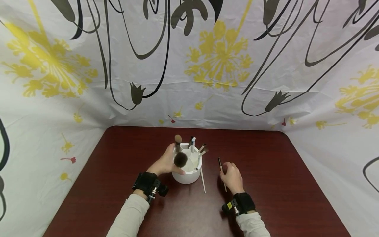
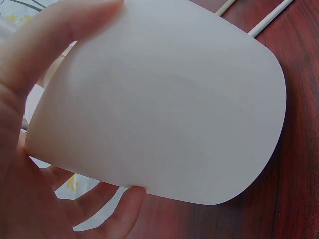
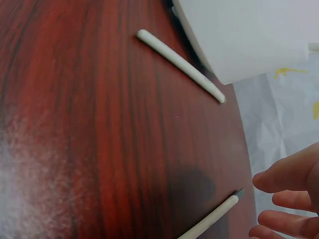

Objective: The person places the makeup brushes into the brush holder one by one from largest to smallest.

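Observation:
My left hand (image 1: 164, 163) grips a round white brush holder (image 1: 186, 178) by its side, with the thumb across the front and the fingers round the far side. Several makeup brushes stand in its compartments, among them a fluffy dark brush (image 1: 180, 159) and one with a tan head (image 1: 178, 138). To the right of the holder, my right hand (image 1: 233, 177) hovers beside a thin brush (image 3: 212, 217) with a pale handle and dark tip, lying on the table. In the right wrist view its fingertips (image 3: 266, 180) are apart from that brush, with nothing between them.
Another slim brush with a white handle (image 1: 203, 182) lies on the table right against the holder's right side. The dark red wooden table (image 1: 118, 171) has rounded far corners. A white cloth (image 1: 207, 112) with flower prints hangs behind it.

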A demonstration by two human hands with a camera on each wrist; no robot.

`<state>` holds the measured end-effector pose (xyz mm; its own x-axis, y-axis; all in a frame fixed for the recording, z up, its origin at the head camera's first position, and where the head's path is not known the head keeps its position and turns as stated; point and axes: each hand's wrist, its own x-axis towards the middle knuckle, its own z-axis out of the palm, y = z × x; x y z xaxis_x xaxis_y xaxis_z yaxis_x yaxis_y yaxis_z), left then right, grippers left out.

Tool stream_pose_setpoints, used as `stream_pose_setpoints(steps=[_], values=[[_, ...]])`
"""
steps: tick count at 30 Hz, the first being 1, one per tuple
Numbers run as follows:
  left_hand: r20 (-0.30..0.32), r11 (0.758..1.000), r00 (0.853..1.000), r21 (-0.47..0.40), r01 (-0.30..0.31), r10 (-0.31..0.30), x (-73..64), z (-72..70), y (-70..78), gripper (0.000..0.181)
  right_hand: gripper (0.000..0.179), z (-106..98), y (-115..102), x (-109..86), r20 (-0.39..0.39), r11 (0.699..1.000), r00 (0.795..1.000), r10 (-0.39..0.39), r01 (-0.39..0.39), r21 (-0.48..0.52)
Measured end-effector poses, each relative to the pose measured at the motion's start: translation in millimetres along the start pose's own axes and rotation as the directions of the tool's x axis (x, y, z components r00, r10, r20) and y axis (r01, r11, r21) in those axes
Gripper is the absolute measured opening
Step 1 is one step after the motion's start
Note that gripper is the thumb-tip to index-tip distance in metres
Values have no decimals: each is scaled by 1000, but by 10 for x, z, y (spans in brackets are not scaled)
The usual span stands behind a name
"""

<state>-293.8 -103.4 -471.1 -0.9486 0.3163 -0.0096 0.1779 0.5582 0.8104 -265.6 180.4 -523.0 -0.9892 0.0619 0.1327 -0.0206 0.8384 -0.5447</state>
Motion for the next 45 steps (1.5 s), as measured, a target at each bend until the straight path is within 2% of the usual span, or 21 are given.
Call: stream_pose_setpoints(steps=[6, 16, 33, 45], values=[[-7, 1000, 1000, -1, 16, -16, -3, 9, 4, 120, 33, 42, 26, -7, 9, 1000, 1000, 25, -24, -7], [-6, 1000, 1000, -1, -15, 15, -1, 1, 4, 118, 34, 83, 59, -20, 34, 999, 999, 37, -36, -27], [-8, 1000, 1000, 21, -19, 19, 9, 6, -18, 120, 30, 114, 82, -24, 61, 996, 997, 55, -51, -70], [-4, 1000, 1000, 8, 7, -7, -1, 3, -24, 119, 27, 124, 59, -5, 83, 995, 993, 88, -84, -55]])
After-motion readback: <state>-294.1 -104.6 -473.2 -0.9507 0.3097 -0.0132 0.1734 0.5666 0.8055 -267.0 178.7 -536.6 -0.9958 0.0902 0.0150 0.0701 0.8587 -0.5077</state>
